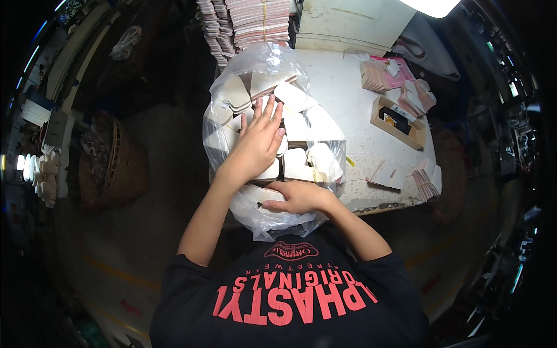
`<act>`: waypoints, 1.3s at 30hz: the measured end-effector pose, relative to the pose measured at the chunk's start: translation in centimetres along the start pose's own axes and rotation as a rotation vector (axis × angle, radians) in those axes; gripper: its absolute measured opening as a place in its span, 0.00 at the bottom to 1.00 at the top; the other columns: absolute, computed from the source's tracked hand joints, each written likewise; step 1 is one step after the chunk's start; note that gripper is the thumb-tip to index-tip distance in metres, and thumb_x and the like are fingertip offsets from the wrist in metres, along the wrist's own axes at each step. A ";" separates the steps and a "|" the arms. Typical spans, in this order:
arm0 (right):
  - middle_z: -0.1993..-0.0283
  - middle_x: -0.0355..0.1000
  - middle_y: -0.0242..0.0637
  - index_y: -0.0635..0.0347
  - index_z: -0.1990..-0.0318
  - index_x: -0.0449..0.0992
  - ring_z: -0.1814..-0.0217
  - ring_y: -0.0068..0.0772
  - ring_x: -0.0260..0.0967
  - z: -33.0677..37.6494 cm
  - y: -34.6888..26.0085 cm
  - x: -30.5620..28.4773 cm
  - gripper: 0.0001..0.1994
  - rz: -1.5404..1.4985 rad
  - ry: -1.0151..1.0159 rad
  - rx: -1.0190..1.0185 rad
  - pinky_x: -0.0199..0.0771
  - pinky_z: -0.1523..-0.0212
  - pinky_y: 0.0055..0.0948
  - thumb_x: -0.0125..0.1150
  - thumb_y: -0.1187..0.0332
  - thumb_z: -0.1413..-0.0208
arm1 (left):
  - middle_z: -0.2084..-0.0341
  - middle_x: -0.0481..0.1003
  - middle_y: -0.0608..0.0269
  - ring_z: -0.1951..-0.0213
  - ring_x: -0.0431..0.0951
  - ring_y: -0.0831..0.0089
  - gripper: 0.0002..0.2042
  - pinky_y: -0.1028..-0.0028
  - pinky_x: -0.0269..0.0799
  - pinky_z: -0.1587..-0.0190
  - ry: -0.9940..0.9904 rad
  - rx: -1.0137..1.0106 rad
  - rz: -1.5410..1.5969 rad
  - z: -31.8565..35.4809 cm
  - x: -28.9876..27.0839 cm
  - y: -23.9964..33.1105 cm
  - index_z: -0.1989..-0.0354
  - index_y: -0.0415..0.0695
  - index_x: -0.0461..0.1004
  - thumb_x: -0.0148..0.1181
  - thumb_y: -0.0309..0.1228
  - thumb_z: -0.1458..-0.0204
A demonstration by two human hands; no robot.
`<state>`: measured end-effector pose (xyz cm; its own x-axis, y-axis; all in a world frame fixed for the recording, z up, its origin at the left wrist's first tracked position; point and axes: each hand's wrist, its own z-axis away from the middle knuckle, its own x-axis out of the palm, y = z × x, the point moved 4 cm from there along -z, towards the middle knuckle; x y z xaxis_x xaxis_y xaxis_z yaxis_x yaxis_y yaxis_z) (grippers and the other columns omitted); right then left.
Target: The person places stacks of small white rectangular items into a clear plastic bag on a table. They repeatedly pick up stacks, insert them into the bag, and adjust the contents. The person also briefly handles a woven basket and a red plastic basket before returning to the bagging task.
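Note:
A clear plastic bag (217, 95) spreads at the left end of the white table, its mouth open. Inside are several stacks of flat whitish pieces (297, 165) with rounded ends, packed side by side. My left hand (258, 142) lies over the middle of these stacks, fingers stretched out and palm down. Closer to me, my right hand (299, 196) reaches in at the bag's near side. Its thumb and fingers close around a near stack of whitish pieces (248, 196); some fingertips are hidden between the pieces.
On the white table (342, 75) lie a shallow cardboard box (400, 123) with a dark item inside, and small pinkish stacks (386, 174) at the right. Tall bundled stacks (258, 23) rise behind the bag. A wicker basket (116, 156) stands on the floor at left.

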<state>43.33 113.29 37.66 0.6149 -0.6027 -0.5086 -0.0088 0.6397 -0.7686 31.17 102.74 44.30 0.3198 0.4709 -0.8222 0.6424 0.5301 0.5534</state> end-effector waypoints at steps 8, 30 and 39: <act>0.47 0.81 0.62 0.63 0.32 0.72 0.45 0.59 0.81 -0.2 0.6 0.3 0.36 0.013 -0.021 -0.092 0.78 0.42 0.47 0.63 0.42 0.36 | 0.19 0.52 0.57 0.19 0.47 0.52 0.28 0.36 0.39 0.22 0.034 0.016 -0.454 3.0 3.0 -1.4 0.20 0.50 0.58 0.44 0.42 0.27; 0.27 0.68 0.55 0.71 0.27 0.64 0.26 0.46 0.66 -2.0 7.9 1.3 0.37 -0.308 -0.390 0.014 0.67 0.29 0.41 0.58 0.48 0.31 | 0.16 0.36 0.59 0.16 0.32 0.54 0.32 0.39 0.26 0.21 -0.341 -0.102 -0.309 2.0 2.9 -3.2 0.16 0.53 0.45 0.39 0.45 0.26; 0.23 0.61 0.62 0.77 0.24 0.57 0.21 0.48 0.60 -0.4 4.1 -1.0 0.44 -0.336 -0.427 -0.141 0.60 0.23 0.37 0.58 0.45 0.33 | 0.17 0.44 0.55 0.16 0.36 0.53 0.30 0.40 0.27 0.20 -0.227 -0.054 -0.256 3.1 2.1 -2.1 0.18 0.51 0.53 0.46 0.41 0.28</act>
<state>42.36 116.38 34.87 0.8663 -0.4973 -0.0470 0.1558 0.3583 -0.9205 32.68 100.40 40.97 0.3040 0.1524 -0.9404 0.6856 0.6504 0.3270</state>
